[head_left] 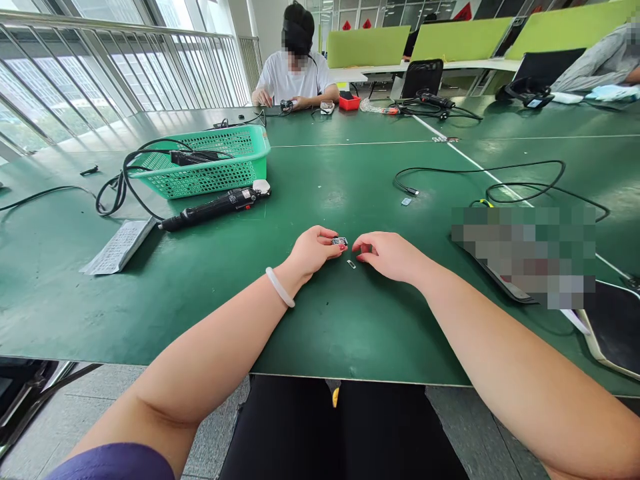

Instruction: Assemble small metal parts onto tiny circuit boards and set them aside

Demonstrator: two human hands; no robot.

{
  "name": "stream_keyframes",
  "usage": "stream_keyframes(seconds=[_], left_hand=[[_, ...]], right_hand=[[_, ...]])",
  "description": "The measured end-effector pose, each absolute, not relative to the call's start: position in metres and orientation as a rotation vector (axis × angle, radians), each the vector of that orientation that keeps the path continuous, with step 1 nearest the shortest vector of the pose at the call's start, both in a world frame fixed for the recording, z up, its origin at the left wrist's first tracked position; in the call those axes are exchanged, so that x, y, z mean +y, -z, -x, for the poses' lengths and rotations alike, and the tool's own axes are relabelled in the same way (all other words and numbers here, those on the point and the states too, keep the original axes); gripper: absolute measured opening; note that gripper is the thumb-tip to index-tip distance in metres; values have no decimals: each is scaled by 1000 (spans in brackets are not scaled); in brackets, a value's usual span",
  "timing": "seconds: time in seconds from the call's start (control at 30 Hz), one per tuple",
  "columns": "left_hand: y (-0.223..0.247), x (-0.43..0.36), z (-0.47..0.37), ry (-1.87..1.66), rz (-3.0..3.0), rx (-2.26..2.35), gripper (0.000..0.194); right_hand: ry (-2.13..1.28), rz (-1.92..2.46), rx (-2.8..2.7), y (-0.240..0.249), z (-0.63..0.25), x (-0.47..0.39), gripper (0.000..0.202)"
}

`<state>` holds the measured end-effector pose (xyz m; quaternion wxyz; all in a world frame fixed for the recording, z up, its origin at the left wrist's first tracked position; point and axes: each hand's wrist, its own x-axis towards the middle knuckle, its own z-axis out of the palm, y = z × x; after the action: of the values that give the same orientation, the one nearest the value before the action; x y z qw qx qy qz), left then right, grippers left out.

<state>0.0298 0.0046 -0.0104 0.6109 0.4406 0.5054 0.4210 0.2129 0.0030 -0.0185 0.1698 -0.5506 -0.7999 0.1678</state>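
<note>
Over the middle of the green table [350,320], my left hand [315,252] pinches a small module [340,241] with a dark and silvery surface between thumb and fingers. Just to its right is my right hand [383,253], its fingers curled with thumb and fingertips a little apart and nothing seen between them. A tiny flat pale-edged piece [351,264] lies on the table below the gap between both hands. Neither hand touches that piece.
A green basket [215,177], a black electric screwdriver [215,208] and a paper pad [123,247] are at the left. A black cable [500,170] and a small chip-like piece [406,201] lie at the right, near a phone [613,327]. Another person [295,73] sits across the table.
</note>
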Motion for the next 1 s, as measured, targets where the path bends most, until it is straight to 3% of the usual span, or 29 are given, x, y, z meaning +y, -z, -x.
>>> stream_keyframes(seconds=[0.17, 0.3, 0.67, 0.87, 1.0], left_hand=[[13, 6, -29, -988, -1020, 1147, 27], [11, 5, -29, -984, -1014, 1160, 26], [11, 5, -30, -982, -1001, 1174, 25], [8, 3, -30, -972, -1012, 1165, 23], [8, 4, -29, -938, -1027, 1170, 26]], right_hand=[[-575, 1474, -2319, 18, -209, 1, 17], [-565, 1510, -2302, 21, -206, 1, 6], [-397, 1545, -2285, 22, -210, 8, 31], [-466, 1657, -2233, 18, -213, 8, 11], [-436, 1722, -2270, 15, -205, 6, 15]])
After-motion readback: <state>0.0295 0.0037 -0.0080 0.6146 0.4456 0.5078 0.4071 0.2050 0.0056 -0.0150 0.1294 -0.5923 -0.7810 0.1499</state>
